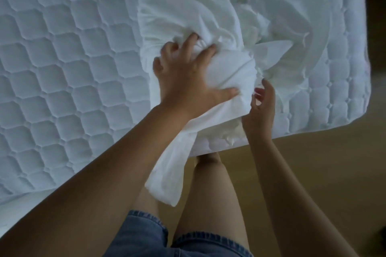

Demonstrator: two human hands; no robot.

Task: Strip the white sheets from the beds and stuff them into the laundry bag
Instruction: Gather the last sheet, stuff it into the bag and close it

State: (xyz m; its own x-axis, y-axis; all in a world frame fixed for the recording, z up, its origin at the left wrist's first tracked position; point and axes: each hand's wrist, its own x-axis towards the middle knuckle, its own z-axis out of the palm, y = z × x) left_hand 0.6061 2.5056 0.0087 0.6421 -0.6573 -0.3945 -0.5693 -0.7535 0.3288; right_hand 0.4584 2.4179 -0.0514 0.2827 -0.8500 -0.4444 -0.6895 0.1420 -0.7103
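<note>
A crumpled white sheet lies bunched on the right half of a quilted mattress. One end of it hangs over the near mattress edge toward my legs. My left hand presses down into the bunched cloth, fingers dug into the folds and gripping it. My right hand hovers at the bundle's right side near the mattress edge, fingers curled and apart, touching the cloth lightly without a clear hold. No laundry bag is in view.
The mattress's near edge runs diagonally from lower left to right. A tan floor lies beyond it on the right. My bare legs and denim shorts stand against the bed edge.
</note>
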